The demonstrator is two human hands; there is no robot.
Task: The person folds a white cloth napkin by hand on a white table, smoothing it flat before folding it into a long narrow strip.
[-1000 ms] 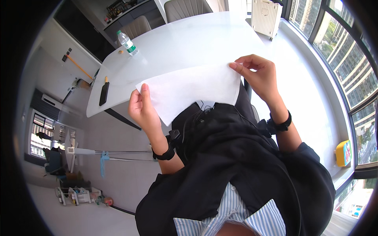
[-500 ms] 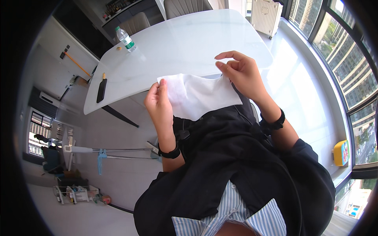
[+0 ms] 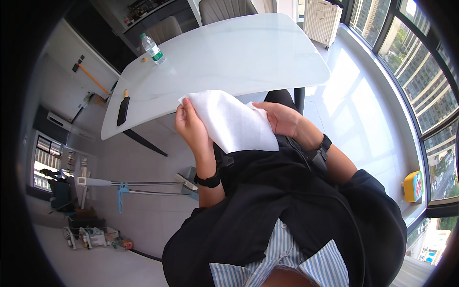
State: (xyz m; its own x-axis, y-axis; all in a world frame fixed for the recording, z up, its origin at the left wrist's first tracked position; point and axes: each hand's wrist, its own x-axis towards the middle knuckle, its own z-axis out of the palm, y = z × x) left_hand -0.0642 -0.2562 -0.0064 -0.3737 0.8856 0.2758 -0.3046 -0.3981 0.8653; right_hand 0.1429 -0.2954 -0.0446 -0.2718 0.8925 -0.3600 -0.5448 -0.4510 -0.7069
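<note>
A thin white wipe (image 3: 229,122) hangs spread out over my lap, just in front of the near table edge. My left hand (image 3: 191,125) pinches its upper left corner, thumb on top. At the opposite side, my right hand (image 3: 283,119) grips the wipe's upper right edge between thumb and fingers; some of those fingers are hidden behind the sheet. The wipe bows a little between the two hands, and its lower edge lies near my dark clothing.
On the white table (image 3: 229,52) stand a water bottle (image 3: 153,49) with a green cap and, at the left edge, a black-bladed cleaver (image 3: 124,110). Chairs (image 3: 224,9) are behind. A mop (image 3: 148,187) lies left; a pale suitcase (image 3: 321,21) stands far right.
My right hand has come down and closed on the wipe's right edge. My left hand has shifted slightly left, and the sheet is now tilted, lower on the right.
</note>
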